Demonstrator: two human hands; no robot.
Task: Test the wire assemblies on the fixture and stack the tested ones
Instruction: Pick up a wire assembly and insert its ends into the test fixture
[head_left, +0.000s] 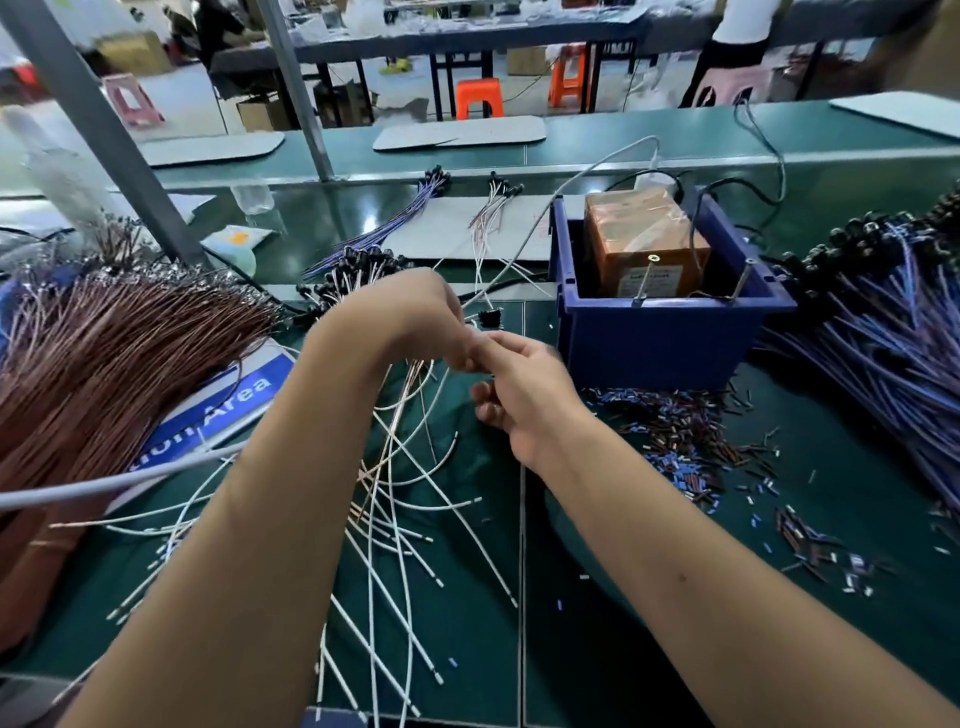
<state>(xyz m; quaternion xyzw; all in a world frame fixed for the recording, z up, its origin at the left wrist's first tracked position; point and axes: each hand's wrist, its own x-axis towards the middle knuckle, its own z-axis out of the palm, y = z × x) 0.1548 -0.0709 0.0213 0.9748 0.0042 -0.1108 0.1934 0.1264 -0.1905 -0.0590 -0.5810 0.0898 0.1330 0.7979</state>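
My left hand (415, 317) and my right hand (519, 395) meet over the middle of the green table. Together they grip a bunch of thin white and brown wire assemblies (395, 499), whose free ends fan down towards me. The wires' top ends are hidden between my fingers. A small black connector (488, 316) shows just beyond my left hand. Right of my hands stands the blue bin (660, 338) with an orange taped box (644, 244) inside, the test fixture. Two metal pins (644, 283) stick up at its front rim.
A big sheaf of brown wires (104, 358) lies at the left over a blue sign (228, 410). A pile of purple-blue assemblies (893, 338) fills the right. Cut insulation bits (691, 441) litter the table. More bundles (395, 218) lie behind. A grey cable (104, 483) crosses the left.
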